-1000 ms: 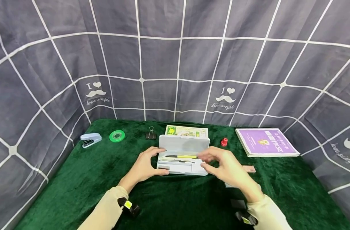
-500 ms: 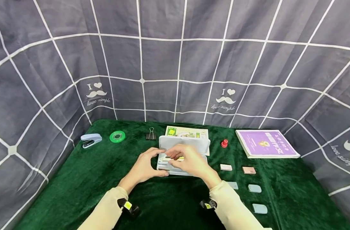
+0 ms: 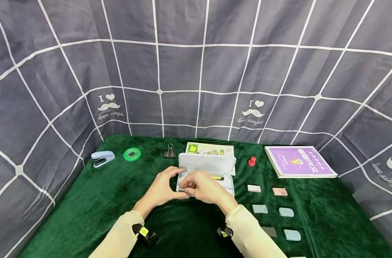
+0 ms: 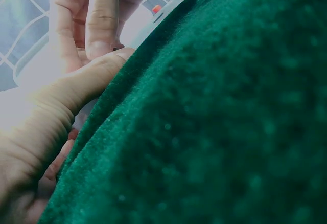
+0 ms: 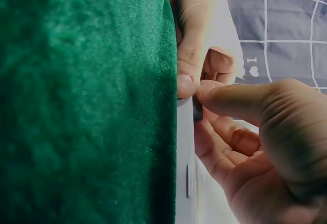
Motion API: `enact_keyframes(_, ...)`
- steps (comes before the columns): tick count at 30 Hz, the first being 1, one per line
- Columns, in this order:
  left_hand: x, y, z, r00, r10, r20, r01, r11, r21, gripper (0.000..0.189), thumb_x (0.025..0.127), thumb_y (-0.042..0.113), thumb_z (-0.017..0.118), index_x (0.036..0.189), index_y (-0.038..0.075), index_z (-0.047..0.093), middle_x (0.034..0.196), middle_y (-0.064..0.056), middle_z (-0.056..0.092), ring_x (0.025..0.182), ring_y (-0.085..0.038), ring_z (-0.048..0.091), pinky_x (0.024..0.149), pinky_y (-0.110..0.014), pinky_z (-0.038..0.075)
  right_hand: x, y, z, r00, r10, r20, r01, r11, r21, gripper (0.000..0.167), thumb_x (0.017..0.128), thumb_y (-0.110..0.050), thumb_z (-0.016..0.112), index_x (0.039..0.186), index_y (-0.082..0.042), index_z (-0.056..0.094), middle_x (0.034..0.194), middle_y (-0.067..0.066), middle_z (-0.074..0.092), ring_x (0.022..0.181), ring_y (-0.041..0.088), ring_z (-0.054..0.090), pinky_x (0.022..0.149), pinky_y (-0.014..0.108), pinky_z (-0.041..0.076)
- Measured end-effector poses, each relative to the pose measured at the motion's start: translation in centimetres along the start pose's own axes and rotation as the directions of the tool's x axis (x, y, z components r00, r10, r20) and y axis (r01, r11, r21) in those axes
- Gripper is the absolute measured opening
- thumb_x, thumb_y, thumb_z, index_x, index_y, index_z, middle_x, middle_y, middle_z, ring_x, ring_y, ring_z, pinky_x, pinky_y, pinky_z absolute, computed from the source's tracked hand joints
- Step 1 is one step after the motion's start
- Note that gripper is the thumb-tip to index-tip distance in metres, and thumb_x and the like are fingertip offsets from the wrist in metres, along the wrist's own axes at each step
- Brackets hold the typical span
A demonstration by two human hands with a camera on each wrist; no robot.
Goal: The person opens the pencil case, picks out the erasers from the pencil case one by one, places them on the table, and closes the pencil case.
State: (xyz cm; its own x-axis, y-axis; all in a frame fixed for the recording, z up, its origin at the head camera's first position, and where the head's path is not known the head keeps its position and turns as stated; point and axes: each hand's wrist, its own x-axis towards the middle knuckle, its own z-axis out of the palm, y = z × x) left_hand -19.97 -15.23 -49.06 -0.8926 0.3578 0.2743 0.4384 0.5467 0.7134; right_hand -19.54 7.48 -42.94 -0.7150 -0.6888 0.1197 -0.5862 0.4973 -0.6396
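Note:
A white pencil case [image 3: 228, 182] lies with its lid [image 3: 208, 162] raised at the back. My left hand [image 3: 161, 186] grips the case's left end, thumb along the front wall and fingers behind. Inside the case my right hand [image 3: 203, 186] reaches to the front left compartment. Its thumb and fingers pinch a small dark grey block [image 5: 198, 110], probably an eraser, mostly covered by the fingers. A yellow and black pen [image 3: 218, 178] lies in the case, partly behind the right hand.
Several small erasers lie to the right, among them a pink eraser [image 3: 280, 191] and a blue eraser [image 3: 286, 212]. Behind are a booklet [image 3: 210, 148], binder clip [image 3: 169, 153], green tape roll [image 3: 132, 154], stapler [image 3: 102, 158], red stamp-like piece [image 3: 252, 161] and purple book [image 3: 300, 161].
My right hand has moved left from the case's right side to its front left compartment and now pinches the dark grey block. The left hand has stayed on the case's left end.

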Motion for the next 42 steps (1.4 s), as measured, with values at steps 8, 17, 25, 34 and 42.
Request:
enact_keyframes(8, 0.0, 0.1, 0.1, 1.000, -0.002, 0.000, 0.002, 1.000, -0.009, 0.085, 0.076, 0.042, 0.106, 0.149, 0.016, 0.070, 0.146, -0.001, 0.067, 0.132, -0.028, 0.067, 0.111, -0.053, 0.058, -0.6, -0.4, -1.3, 0.993, -0.016, -0.113, 0.015, 1.000, -0.013, 0.018, 0.097, 0.000, 0.079, 0.113, -0.007, 0.085, 0.098, -0.001, 0.074, 0.085, 0.008, 0.066, 0.079, 0.026, 0.059)
enact_keyframes(17, 0.1, 0.2, 0.1, 0.999, -0.029, 0.018, 0.029, 1.000, 0.001, 0.087, 0.075, 0.045, 0.106, 0.149, 0.017, 0.070, 0.146, -0.001, 0.067, 0.132, -0.028, 0.067, 0.113, -0.051, 0.057, -2.6, -0.7, -4.5, 0.958, -0.075, -0.276, 0.074, 0.997, -0.013, 0.024, 0.093, 0.001, 0.077, 0.112, -0.012, 0.086, 0.097, 0.001, 0.072, 0.089, 0.014, 0.065, 0.082, 0.039, 0.061)
enact_keyframes(25, 0.0, 0.3, 0.0, 0.999, -0.047, 0.015, 0.047, 0.999, 0.003, 0.088, 0.074, 0.045, 0.106, 0.150, 0.018, 0.070, 0.148, -0.001, 0.066, 0.133, -0.029, 0.067, 0.113, -0.053, 0.056, -5.5, -0.8, -7.0, 0.919, -0.104, -0.381, 0.085, 0.994, -0.067, 0.030, 0.089, 0.002, 0.078, 0.109, -0.019, 0.086, 0.096, -0.009, 0.072, 0.087, 0.012, 0.066, 0.080, 0.042, 0.061)
enact_keyframes(34, -0.1, 0.3, 0.2, 0.998, -0.060, 0.018, 0.060, 0.998, 0.015, 0.089, 0.073, 0.046, 0.107, 0.150, 0.018, 0.070, 0.150, -0.001, 0.065, 0.134, -0.028, 0.066, 0.115, -0.057, 0.053, -10.8, -0.1, -9.4, 0.891, -0.080, -0.448, 0.037, 0.994, -0.104, 0.039, 0.086, 0.008, 0.080, 0.109, -0.024, 0.085, 0.095, -0.010, 0.068, 0.087, 0.016, 0.064, 0.077, 0.021, 0.050)
enact_keyframes(42, 0.0, 0.3, 0.0, 0.998, -0.054, 0.019, 0.054, 0.998, 0.016, 0.090, 0.074, 0.046, 0.107, 0.151, 0.018, 0.069, 0.150, -0.002, 0.065, 0.134, -0.029, 0.065, 0.116, -0.059, 0.052, -16.9, 0.9, -9.6, 0.886, -0.090, -0.456, 0.029, 0.990, -0.138, 0.050, 0.079, 0.012, 0.083, 0.107, -0.031, 0.080, 0.094, -0.011, 0.066, 0.084, 0.012, 0.062, 0.072, 0.018, 0.049)
